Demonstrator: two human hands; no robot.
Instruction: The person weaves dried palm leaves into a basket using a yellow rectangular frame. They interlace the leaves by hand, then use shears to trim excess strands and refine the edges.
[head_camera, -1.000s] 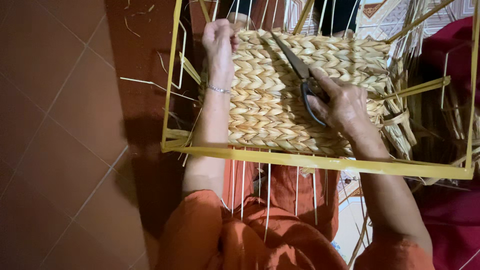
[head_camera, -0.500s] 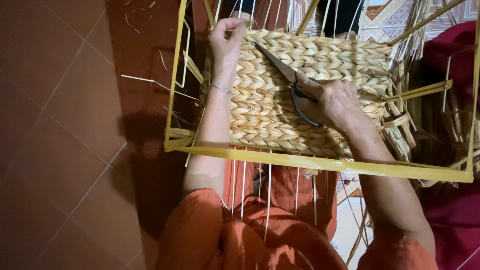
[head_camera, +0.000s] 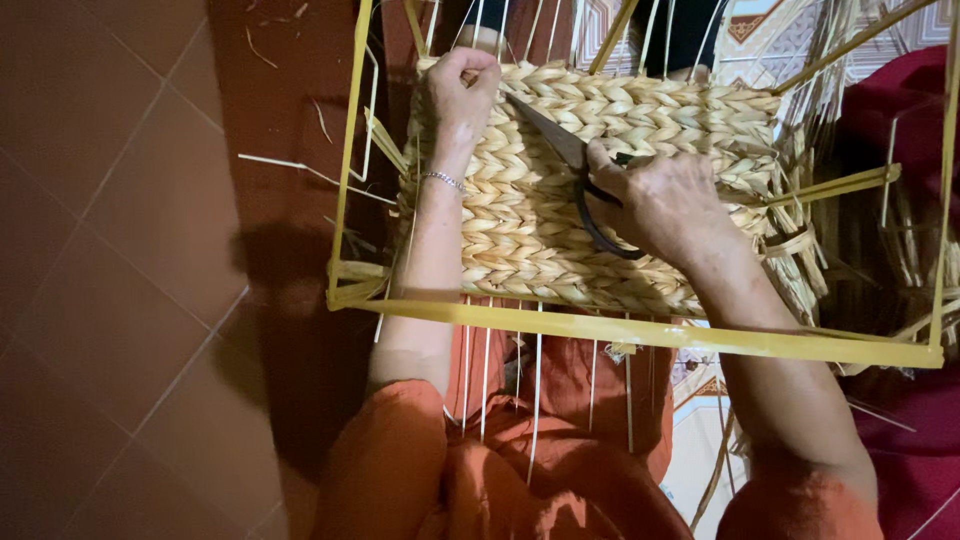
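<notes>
Woven straw panel (head_camera: 600, 190) sits inside the yellow frame (head_camera: 640, 332), over the person's lap, w/ thin white strands (head_camera: 538, 370) hanging below the front bar. Left hand (head_camera: 462, 88) is curled shut, pinching the panel's top left corner; silver bracelet (head_camera: 443, 180) on that wrist. Right hand (head_camera: 660, 200) is closed round the handles of dark scissors (head_camera: 570, 160), blades flat on the weave & pointing toward the left hand; can't tell if blades are parted.

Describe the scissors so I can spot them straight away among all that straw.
Start at the yellow frame and the pale braided straw panel stretched inside it. The scissors lie across the panel's upper middle, in the right hand. They are the only dark metal thing there, blades pointing towards the left hand.
</notes>
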